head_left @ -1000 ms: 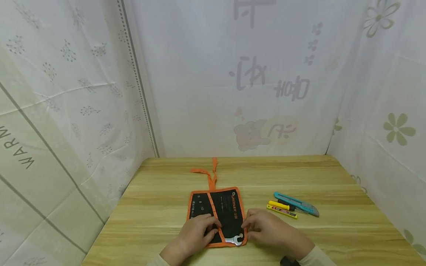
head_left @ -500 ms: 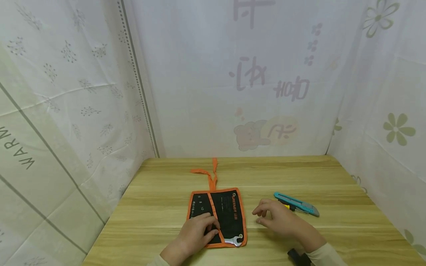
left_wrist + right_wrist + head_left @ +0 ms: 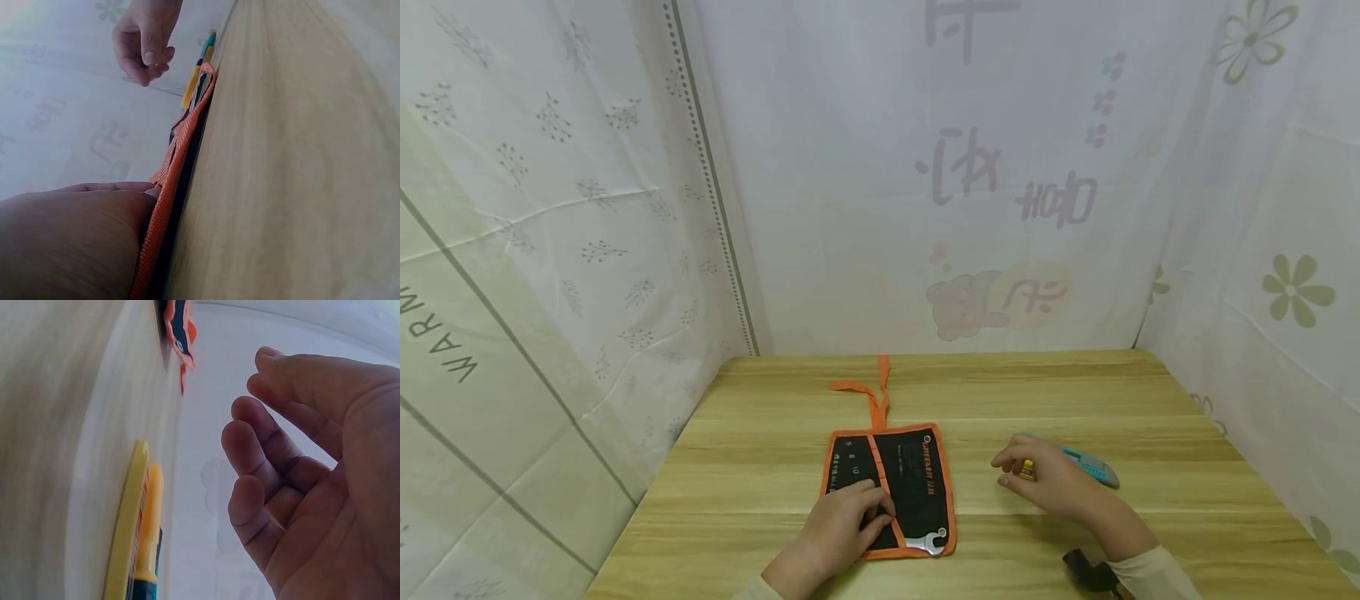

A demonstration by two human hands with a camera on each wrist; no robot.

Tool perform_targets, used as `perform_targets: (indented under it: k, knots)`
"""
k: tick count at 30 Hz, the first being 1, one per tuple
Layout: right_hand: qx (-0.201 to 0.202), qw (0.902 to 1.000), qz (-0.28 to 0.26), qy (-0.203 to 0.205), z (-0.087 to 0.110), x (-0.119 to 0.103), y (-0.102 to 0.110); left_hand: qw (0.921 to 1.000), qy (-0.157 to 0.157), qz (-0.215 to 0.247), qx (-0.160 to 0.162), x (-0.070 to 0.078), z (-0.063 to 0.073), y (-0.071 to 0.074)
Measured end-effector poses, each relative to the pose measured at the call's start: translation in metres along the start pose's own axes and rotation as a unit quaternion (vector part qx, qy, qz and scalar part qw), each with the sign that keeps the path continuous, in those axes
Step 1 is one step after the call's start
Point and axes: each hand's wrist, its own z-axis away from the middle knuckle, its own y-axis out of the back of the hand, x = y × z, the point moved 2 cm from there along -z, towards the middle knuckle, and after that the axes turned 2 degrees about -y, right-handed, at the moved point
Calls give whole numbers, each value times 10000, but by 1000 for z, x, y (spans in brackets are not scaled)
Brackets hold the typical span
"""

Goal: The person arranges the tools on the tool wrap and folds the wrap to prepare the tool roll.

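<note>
A black tool pouch [image 3: 913, 475] with orange trim lies flat on the table, its orange tie straps [image 3: 878, 400] stretched toward the far edge. The open end of a wrench [image 3: 928, 543] shows at the pouch's near right corner. My left hand [image 3: 850, 521] rests on the pouch's left part, thumb and fingertips pinching the orange band across it. To the right, above the table, is my right hand [image 3: 1052, 483], fingers loosely bent and holding nothing. Under and behind it lie a teal utility knife [image 3: 1093, 468], a yellow-handled screwdriver [image 3: 150, 525] and a flat yellow case [image 3: 128, 525].
The wood-patterned table [image 3: 760, 467] meets printed white curtains [image 3: 850, 208] at the back and on both sides. A black device [image 3: 1086, 571] sits at my right wrist. The pouch lies left of the knife, with bare tabletop between them.
My right hand has moved away from the pouch's right edge, rightward over the knife, screwdriver and yellow case, now partly covering them. My left hand and the pouch stay in place.
</note>
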Motion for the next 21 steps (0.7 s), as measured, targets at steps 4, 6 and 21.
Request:
perform_targets:
  k: [4,6,21]
  knots:
    - [184,9998,-72,-11,4,6,7,10000,1,15,-9,0,0,0]
    - [333,9994,8,7,6,9,11,10000,-8,15,11,0,0,0]
    - [720,9947,374,-630,16,30,37,10000,79,55,25,1,1,0]
